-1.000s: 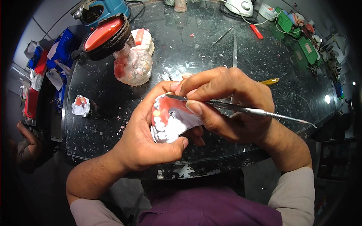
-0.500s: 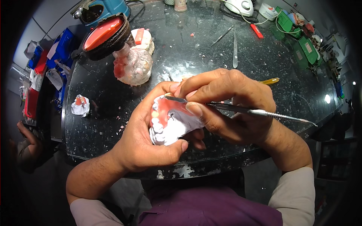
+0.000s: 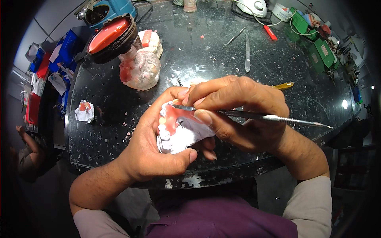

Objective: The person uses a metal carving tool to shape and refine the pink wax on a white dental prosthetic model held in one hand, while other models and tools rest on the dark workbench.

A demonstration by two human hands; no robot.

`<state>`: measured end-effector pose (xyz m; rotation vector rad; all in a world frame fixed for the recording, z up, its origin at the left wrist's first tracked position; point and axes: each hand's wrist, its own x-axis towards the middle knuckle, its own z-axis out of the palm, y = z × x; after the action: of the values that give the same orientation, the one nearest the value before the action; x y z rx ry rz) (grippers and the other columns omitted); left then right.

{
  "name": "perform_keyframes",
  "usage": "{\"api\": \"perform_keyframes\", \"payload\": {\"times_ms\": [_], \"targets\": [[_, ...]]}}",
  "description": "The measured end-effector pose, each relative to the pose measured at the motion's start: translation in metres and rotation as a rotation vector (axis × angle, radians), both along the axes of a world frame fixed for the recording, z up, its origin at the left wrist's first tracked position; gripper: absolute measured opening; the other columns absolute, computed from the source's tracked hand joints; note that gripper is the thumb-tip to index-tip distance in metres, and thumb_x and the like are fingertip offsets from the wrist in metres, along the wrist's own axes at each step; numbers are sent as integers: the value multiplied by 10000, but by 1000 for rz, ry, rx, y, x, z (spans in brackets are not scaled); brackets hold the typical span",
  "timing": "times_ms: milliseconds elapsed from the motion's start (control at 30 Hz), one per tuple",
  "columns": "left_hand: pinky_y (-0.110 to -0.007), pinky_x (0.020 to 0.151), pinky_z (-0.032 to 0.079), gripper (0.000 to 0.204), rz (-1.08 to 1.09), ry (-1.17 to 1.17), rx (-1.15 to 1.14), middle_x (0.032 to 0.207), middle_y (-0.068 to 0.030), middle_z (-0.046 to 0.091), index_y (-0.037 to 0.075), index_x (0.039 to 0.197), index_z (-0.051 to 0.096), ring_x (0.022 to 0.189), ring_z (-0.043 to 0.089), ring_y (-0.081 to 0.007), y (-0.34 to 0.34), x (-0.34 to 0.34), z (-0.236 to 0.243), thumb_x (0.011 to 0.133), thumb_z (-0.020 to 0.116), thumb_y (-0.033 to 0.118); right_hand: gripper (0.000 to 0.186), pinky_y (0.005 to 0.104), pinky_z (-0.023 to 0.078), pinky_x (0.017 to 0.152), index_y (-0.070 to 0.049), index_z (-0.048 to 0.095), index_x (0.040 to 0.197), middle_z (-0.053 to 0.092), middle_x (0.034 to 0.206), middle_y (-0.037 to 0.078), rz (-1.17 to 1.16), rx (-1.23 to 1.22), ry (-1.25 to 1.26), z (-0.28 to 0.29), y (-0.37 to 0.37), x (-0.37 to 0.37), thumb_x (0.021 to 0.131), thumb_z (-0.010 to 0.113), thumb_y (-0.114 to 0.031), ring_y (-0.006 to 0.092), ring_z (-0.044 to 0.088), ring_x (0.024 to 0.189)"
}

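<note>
"White dental model [image 3: 183,134]: where is it?"
"Over the desk [image 3: 206,47], near its edge, clasped by the left fingers [image 3: 180,159]; the right fingers [image 3: 220,96] pinch a metal instrument [image 3: 274,118] at its pink layer [image 3: 170,121]."
"Any label [image 3: 324,49]?"
"On the green box [image 3: 326,59], unreadable."

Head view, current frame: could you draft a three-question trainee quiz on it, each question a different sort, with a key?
1. What does the right hand hold?
A) pliers
B) a slender metal tool
C) a paintbrush

2. True or false: the left hand holds the white and pink dental model.

3. Fill the gap: the material in the dark, tilted container is ____ in colour.

Key: 1. B; 2. True; 3. red
</note>
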<state>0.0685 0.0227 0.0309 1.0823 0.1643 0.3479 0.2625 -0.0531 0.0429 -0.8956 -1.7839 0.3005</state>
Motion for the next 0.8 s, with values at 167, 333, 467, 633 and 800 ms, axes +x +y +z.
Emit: {"api": "perform_keyframes", "payload": {"times_ms": [167, 333, 467, 633, 800], "targets": [[-373, 880, 558, 680, -14, -2, -6, 1031, -160, 611, 15, 1347, 285, 948, 667, -228, 1, 0, 0, 757, 620, -33, 123, 338, 593, 762, 38, 673, 964, 715, 969, 197, -6, -33, 10, -1, -2, -1, 856, 731, 33, 251, 719, 892], [-378, 880, 559, 686, -1, 9, -22, 1032, -161, 609, 18, 1346, 277, 951, 667, -230, -1, 1, 1, 756, 624, -31, 119, 346, 594, 764, 45, 674, 979, 713, 988, 206, 14, -47, 18, -2, -2, 0, 875, 724, 12, 260, 720, 903], [-392, 881, 564, 697, 7, -2, -34, 1041, -166, 604, 20, 1346, 271, 963, 663, -233, -1, 1, 0, 751, 631, -36, 123, 350, 594, 772, 47, 675, 985, 712, 994, 210, 20, -23, 27, -3, -2, 0, 880, 724, 5, 265, 720, 912], [-397, 883, 565, 699, 5, 9, -41, 1043, -169, 602, 19, 1343, 270, 965, 662, -235, -1, 1, 1, 750, 636, -37, 135, 346, 597, 760, 49, 677, 997, 710, 1023, 215, 12, -106, 31, -2, -5, 0, 880, 726, 3, 264, 723, 911], [-395, 886, 563, 705, -20, 16, -44, 1035, -171, 604, 19, 1351, 265, 960, 663, -234, -1, 1, 1, 758, 644, -31, 145, 344, 601, 742, 45, 676, 1009, 709, 1016, 224, 18, -92, 18, -2, -5, 0, 883, 726, -6, 268, 725, 897]]}}
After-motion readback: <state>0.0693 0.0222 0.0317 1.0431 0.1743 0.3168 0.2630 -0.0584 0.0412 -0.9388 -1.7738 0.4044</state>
